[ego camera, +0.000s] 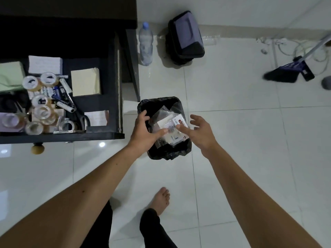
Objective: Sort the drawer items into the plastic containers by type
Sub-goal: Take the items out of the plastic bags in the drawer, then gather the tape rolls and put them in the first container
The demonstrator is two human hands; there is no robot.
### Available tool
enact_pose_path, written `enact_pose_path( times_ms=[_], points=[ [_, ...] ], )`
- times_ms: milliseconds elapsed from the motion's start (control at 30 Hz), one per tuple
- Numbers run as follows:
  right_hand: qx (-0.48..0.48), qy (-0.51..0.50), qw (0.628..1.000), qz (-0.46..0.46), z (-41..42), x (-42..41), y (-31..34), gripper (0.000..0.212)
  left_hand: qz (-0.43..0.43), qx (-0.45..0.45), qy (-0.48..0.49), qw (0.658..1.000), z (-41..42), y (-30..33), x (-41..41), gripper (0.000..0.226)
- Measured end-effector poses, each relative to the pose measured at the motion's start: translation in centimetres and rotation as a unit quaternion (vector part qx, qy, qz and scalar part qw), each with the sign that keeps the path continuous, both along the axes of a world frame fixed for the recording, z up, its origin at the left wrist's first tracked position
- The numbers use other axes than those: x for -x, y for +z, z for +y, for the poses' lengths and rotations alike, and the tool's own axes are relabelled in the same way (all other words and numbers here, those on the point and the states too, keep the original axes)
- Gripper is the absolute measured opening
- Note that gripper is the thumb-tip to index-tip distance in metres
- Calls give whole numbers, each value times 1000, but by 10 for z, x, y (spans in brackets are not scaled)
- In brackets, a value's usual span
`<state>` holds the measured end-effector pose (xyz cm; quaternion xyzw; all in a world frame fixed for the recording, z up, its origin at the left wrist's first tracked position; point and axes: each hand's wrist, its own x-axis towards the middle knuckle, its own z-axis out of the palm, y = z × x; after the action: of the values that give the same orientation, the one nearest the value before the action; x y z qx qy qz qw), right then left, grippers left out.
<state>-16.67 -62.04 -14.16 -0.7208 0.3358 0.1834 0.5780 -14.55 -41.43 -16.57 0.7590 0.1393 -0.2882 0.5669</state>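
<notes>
step: both hands over the small black bin [143, 104] at frame centre, which is lined with a dark bag; looks like packets are being dropped or settled in, not sorted into a container yet
left hand [143, 129]: fingers loosely curled, tips touching the clear packets [166, 126] in the bin; can't tell whether it grips them or only presses
right hand [198, 131]: fingers spread and slightly bent, thumb tip near the white card with a red label [180, 121]; nothing pinched as far as I can see
task items: most sit in the open drawer [114, 97] at upper left: tape rolls [43, 111], batteries and pens [62, 92], yellow note pad [85, 81], scissors [80, 119], paper slips
containers: no clear plastic sorting tubs in view; a dark lidded bin [186, 38] stands at top centre, next to a water bottle [146, 43]
next move: my guess is let go, go back to the drawer, take one type at a time; the tape rolls are piled touching each other, so pick from the top
surface: glossy white floor tiles [232, 140], with glare spots at lower left
room: broom [286, 72] and loose cables at upper right; bare foot [160, 197] at bottom centre
</notes>
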Motion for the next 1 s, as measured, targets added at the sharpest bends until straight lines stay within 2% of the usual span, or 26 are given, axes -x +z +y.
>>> enact_pose_path(
  times_ms=[67,167,233,533,633,800,1000],
  points=[
    [32,3,999,2,-1,0,-7,73,2,-12,-9,1000,7,-3,1,106],
    [29,-2,1000,-5,-1,1,-11,51,-3,-6,-19,1000,15,-5,2,96],
    [18,3,1000,-14,1,1,-8,45,-16,1,-29,999,18,-6,2,89],
    [35,30,997,-57,-2,8,23,51,-38,66,-74,994,3,17,7,73],
    [55,30,995,-74,-5,15,45,58,-46,92,-88,991,-1,40,12,70],
    [65,51,991,-108,-4,22,101,53,-55,141,-93,984,5,106,18,68],
    [46,97,983,-147,46,13,163,46,-84,176,-47,980,74,179,19,59]
  ],
)
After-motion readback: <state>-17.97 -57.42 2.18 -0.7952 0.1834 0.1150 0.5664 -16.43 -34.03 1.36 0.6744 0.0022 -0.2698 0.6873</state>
